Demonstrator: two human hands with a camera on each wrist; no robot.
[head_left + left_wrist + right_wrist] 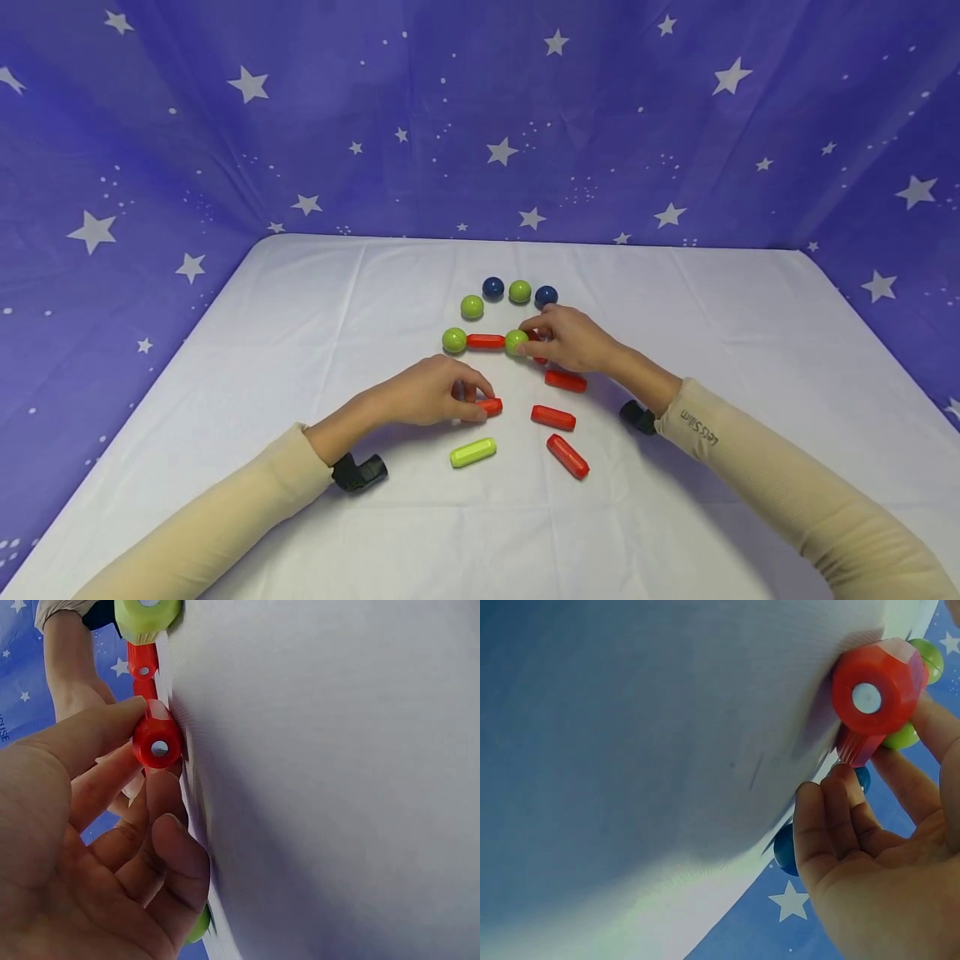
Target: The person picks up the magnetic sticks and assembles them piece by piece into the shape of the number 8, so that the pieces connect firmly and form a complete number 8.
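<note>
A lime rod [473, 452] lies near me, loose red rods [567, 456] to its right. Just beyond the lime rod, my left hand [427, 392] pinches a red stick [492, 407] between thumb and fingers. Farther beyond it, my right hand [576, 337] pinches a green ball [513, 339], in line with a red bar [486, 342] and another green ball [454, 340]. Farthest from it sit four loose balls [492, 288].

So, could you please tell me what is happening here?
A person's left hand pinches a red faceted rod; the right hand pinches the green ball at the right end of another red rod, whose left end meets a second green ball. More red rods and a lime rod lie nearer; two blue balls and two green balls lie beyond.
</note>
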